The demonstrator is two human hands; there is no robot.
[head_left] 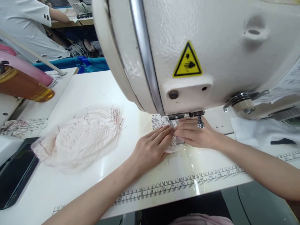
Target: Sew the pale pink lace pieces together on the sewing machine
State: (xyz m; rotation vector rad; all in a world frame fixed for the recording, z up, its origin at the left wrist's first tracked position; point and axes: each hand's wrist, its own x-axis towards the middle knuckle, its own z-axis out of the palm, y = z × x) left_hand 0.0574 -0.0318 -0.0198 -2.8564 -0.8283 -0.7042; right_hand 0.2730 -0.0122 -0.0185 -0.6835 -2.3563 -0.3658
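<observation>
A small piece of white lace (173,144) lies under the sewing machine's head, partly covered by my hands. My left hand (152,145) rests on it from the left, fingers close together and closed on the lace, thumb hidden. From the right, my right hand (198,132) reaches in beside the needle area, its fingertips meeting those of the left and also closed on the lace. The metal needle clamp (200,122) stands right in front of the right hand's fingers. The needle tip and presser foot cannot be made out.
A blurred heap of pale lace pieces (86,137) with loose threads lies left, near a black phone (17,172). Bottles, one amber (25,82), stand farther left. A printed ruler (164,187) runs along the front edge. White cloth (260,131) is at right. Behind, a person (28,28) works.
</observation>
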